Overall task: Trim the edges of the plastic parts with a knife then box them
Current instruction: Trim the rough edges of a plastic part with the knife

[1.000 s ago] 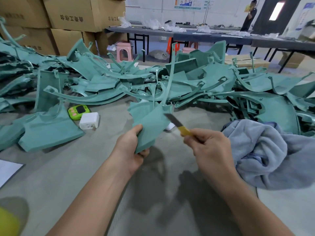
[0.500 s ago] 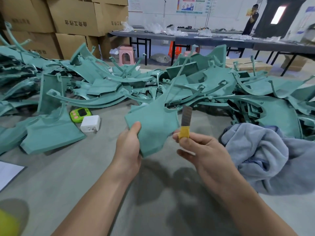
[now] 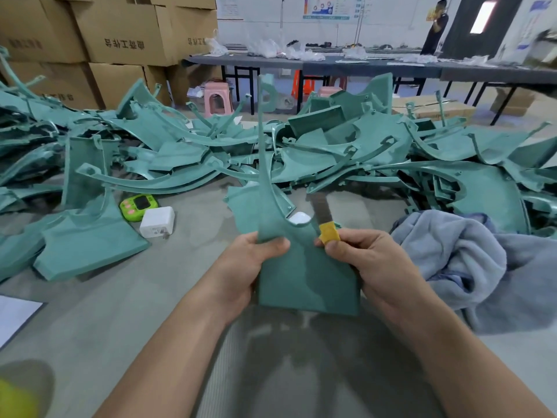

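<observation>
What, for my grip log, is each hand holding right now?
Left hand: closed on the green plastic part.
Right hand: closed, pinching the yellow knife.

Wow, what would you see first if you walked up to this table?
A huge pile of teal plastic parts sprawls across the far side of the table. In front, the left hand and right hand hold up one teal part, the right also pinching a yellow-handled knife. A grey-blue cloth lies bunched at the right.
</observation>
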`<state>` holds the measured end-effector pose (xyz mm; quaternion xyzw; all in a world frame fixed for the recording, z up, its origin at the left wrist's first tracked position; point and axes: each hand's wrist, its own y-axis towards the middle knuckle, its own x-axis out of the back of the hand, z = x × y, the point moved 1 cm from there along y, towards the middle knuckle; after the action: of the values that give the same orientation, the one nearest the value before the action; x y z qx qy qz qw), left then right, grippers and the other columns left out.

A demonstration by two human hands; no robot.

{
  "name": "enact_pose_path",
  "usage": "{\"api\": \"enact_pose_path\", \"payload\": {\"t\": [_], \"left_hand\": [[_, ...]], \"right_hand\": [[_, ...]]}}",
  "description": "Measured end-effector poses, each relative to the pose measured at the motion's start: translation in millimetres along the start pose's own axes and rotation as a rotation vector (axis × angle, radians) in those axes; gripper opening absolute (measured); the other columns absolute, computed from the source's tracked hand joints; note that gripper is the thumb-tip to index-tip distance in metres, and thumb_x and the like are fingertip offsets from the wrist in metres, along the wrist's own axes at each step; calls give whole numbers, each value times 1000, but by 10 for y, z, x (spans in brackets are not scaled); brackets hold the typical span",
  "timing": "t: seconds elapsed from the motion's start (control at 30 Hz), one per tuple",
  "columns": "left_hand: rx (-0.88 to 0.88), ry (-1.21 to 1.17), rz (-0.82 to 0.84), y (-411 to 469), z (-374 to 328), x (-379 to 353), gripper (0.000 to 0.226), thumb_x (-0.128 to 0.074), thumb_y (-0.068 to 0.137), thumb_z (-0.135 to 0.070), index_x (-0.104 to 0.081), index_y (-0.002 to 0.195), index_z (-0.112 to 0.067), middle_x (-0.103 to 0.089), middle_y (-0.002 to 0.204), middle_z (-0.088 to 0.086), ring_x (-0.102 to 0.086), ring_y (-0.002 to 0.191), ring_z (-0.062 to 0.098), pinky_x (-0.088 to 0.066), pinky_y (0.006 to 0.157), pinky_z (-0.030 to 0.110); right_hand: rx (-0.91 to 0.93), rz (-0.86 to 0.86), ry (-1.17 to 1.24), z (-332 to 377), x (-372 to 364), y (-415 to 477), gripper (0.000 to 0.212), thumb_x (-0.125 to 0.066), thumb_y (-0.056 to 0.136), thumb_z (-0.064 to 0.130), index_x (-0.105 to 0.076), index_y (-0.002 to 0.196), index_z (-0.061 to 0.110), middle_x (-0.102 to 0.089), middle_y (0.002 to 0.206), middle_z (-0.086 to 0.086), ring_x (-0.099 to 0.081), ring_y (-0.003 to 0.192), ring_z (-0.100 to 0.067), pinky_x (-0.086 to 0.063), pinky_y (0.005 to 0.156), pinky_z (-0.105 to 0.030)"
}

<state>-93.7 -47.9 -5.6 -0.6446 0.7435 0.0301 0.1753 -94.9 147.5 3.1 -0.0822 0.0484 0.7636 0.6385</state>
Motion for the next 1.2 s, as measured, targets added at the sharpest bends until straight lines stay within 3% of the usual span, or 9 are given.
{"api": "enact_pose_path", "payload": {"t": [0.07, 0.13, 0.27, 0.37, 0.5, 0.77, 0.93, 1.1, 1.2], "left_hand": [[-57, -48, -111, 20, 5, -20, 19, -60, 95, -8, -78, 102, -7, -77, 108, 14, -75, 97, 29, -63, 79, 38], [-92, -156, -270, 56, -34, 40, 18, -59, 98, -9, -75, 105, -7, -79, 103, 10, -77, 91, 25, -64, 72, 36], [-239, -357, -390, 88, -158, 179, 19, -59, 94, 2, -73, 103, -7, -79, 97, 7, -77, 83, 21, -61, 63, 30], [-402, -109, -375, 53, -157, 209, 43, -59, 63, 16, -79, 80, -18, -77, 80, -3, -71, 71, 12, -54, 60, 22], [-531, 127, -398, 62, -74, 192, 60, -51, 65, 35, -74, 56, -20, -72, 64, -8, -66, 61, -2, -48, 54, 10], [-380, 228, -390, 128, 68, 202, 60, -56, 69, 33, -77, 58, -22, -72, 62, 1, -66, 61, 13, -55, 63, 23], [-360, 233, -399, 137, 53, 174, 65, -52, 68, 34, -77, 55, -24, -71, 60, -2, -63, 57, 8, -52, 58, 17], [-320, 222, -452, 119, 56, 157, 59, -49, 67, 30, -78, 59, -21, -70, 58, 1, -61, 51, 8, -50, 50, 17], [-329, 232, -458, 96, 27, 134, 61, -48, 67, 29, -77, 57, -23, -68, 55, -4, -56, 46, 1, -44, 46, 12]], "right_hand": [[-3, -106, 155, 8, 32, 25, 16, -76, 73, 16, -83, 85, 8, -79, 94, -14, -73, 82, -21, -61, 73, -31], [73, -253, 48, 85, 124, 34, 11, -73, 84, 12, -82, 89, 6, -79, 94, -13, -68, 78, -17, -54, 72, -28], [171, -346, -224, 142, 218, 12, 23, -58, 99, 3, -76, 84, 3, -68, 59, -11, -48, 45, -8, -38, 46, -15], [81, -296, -258, 85, 139, 23, 25, -56, 101, 5, -74, 85, 1, -65, 56, -13, -41, 41, -11, -33, 41, -16], [-25, -255, -355, -2, 57, 52, 29, -56, 101, 8, -70, 76, 4, -61, 51, -11, -35, 38, -12, -28, 40, -20], [48, -331, -868, -93, 80, 57, 35, -60, 96, 23, -67, 63, 16, -52, 45, 7, -42, 42, -7, -33, 45, -27], [-43, -381, -1190, -26, 102, 60, 34, -55, 94, 35, -64, 65, 19, -61, 58, 2, -55, 64, -20, -34, 52, -34], [-34, -412, -1013, 3, 148, 63, 30, -57, 89, 26, -62, 67, 7, -55, 49, -1, -55, 61, -28, -44, 58, -41], [-79, -351, -956, 27, 218, 64, 31, -59, 88, 24, -62, 58, 16, -48, 43, 3, -46, 52, -19, -37, 55, -36]]}}
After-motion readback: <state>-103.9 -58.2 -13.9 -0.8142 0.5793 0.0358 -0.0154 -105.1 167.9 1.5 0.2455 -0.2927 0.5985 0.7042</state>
